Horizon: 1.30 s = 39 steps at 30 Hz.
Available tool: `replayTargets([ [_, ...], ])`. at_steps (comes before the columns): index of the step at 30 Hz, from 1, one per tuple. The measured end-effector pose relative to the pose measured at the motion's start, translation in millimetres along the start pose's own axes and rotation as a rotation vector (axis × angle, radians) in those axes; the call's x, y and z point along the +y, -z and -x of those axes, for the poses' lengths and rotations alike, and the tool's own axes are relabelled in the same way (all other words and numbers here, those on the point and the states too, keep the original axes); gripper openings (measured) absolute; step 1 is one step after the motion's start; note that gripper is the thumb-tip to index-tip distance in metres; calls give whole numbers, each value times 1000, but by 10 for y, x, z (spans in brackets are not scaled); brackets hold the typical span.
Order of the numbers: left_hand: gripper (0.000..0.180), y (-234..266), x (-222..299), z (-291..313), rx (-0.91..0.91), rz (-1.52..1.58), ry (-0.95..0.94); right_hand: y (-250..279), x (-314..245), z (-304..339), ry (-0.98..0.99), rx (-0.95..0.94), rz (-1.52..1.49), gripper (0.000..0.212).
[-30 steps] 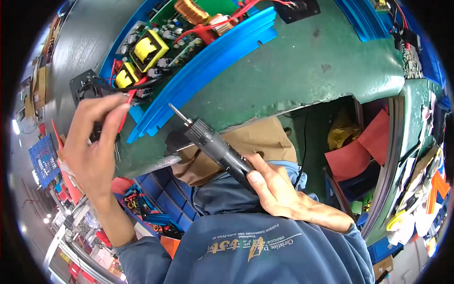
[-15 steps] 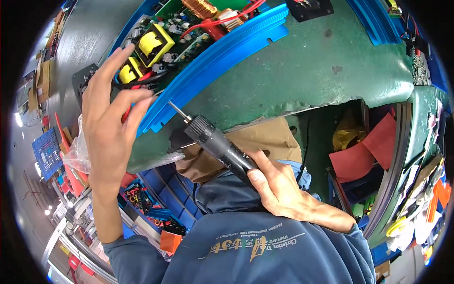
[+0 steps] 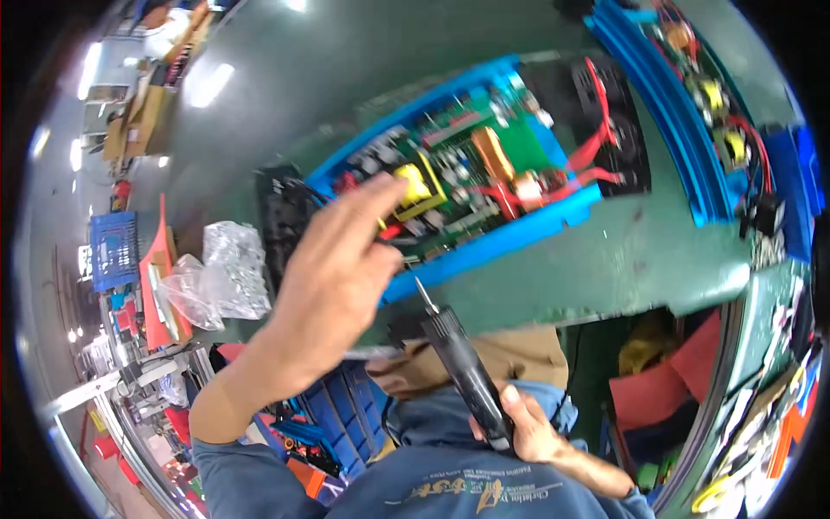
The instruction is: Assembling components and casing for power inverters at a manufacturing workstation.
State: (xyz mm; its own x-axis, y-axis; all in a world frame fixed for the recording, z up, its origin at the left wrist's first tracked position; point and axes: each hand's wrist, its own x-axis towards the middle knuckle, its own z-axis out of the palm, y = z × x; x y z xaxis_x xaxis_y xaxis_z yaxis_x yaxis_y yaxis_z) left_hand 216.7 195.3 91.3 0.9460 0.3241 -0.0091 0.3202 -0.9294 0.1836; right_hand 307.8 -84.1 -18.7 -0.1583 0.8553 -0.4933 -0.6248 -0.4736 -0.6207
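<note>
My right hand [image 3: 532,428] is wrapped round a black electric screwdriver [image 3: 467,372]. Its thin metal bit points up and forward, just short of the near wall of a blue aluminium housing [image 3: 519,227]. Inside the housing lies a green circuit board [image 3: 523,147] with a yellow transformer [image 3: 415,188] and copper coils. My left hand [image 3: 333,268] is over the housing's left end. Its thumb and forefinger look pinched together beside the near wall; whatever they hold, if anything, is too blurred to make out. The other fingers stretch toward the transformer.
Black end plates [image 3: 635,130] flank the housing, red wires running to the right one. A second blue housing [image 3: 661,104] stands at the right. Crumpled clear plastic bags [image 3: 229,272] lie at the left. The green bench's near edge runs close to my body.
The housing now appears farther right and lower in view. My left hand has shifted right along with it, and the screwdriver's bit is a little apart from the near wall.
</note>
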Motion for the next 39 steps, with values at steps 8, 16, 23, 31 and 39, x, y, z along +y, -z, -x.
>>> replayTargets([
  [8, 11, 117, 21, 30, -90, 46, 43, -44, -10, -13, -23, 16, 98, 87],
  [16, 10, 94, -116, 6, -116, 158, 58, -75, -50, -50, -89, -66, -97, 89],
  [23, 15, 15, -192, 73, -43, 228, 45, -40, 4, -42, -256, -275, -637, 98],
  [31, 15, 64, -179, 124, -96, 211, -16, -40, 45, -42, -249, -239, -506, 102],
  [39, 34, 72, 5, 273, -169, 173, 59, -88, -91, 4, -285, -100, -381, 103],
])
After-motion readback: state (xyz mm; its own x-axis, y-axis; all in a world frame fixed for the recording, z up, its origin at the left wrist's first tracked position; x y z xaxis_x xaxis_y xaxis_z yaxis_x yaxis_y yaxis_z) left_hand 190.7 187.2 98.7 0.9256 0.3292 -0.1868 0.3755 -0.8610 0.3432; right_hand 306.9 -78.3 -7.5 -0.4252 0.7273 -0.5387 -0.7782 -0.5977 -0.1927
